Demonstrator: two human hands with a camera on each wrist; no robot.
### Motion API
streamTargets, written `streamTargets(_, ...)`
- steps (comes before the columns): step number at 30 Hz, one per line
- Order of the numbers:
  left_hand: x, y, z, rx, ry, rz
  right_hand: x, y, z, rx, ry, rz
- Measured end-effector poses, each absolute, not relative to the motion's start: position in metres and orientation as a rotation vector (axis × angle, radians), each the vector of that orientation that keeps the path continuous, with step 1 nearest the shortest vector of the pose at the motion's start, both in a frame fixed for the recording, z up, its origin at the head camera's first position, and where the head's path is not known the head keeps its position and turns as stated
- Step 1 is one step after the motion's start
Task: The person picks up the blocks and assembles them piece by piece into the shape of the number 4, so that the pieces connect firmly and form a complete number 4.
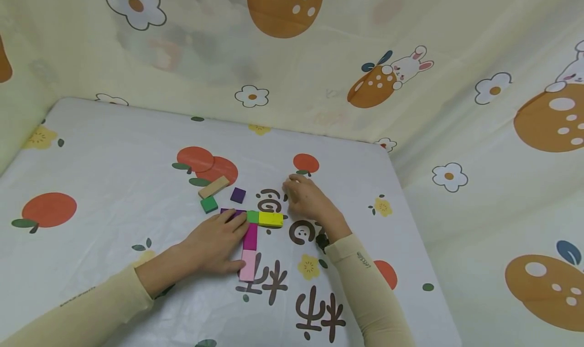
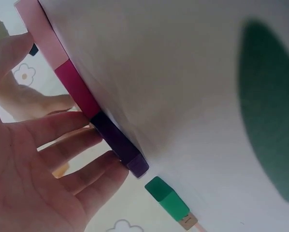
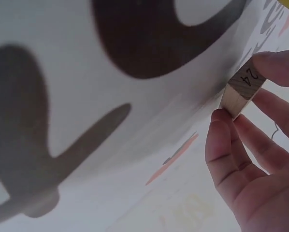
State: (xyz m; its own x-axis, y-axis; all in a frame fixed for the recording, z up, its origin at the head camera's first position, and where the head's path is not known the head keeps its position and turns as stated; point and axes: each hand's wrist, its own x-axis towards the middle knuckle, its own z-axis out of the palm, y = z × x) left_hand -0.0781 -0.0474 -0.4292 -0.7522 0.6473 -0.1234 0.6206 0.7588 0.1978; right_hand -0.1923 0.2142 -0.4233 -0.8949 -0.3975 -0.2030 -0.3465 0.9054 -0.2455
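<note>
On the white tablecloth, blocks lie end to end in a T-like shape. A pink block and a magenta block form the stem; a light green block, a yellow block and a purple block make the crossbar. My left hand lies along the left side, its extended fingers touching the purple block and its thumb at the pink one. To the right of the yellow block, my right hand pinches a plain wooden block with "24" on one end, between thumb and fingers.
Beyond my left hand lie a loose dark purple block, a green block and a plain wooden block. A patterned curtain rises behind the table, with another along the right side.
</note>
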Motion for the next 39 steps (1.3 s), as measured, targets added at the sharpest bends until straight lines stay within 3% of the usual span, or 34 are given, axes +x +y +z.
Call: streamTargets(39, -0.079, -0.050, -0.434, 1.012, 2.779, 0.210, -0.194, 0.158, -0.412, -0.730, 2.770, -0.339)
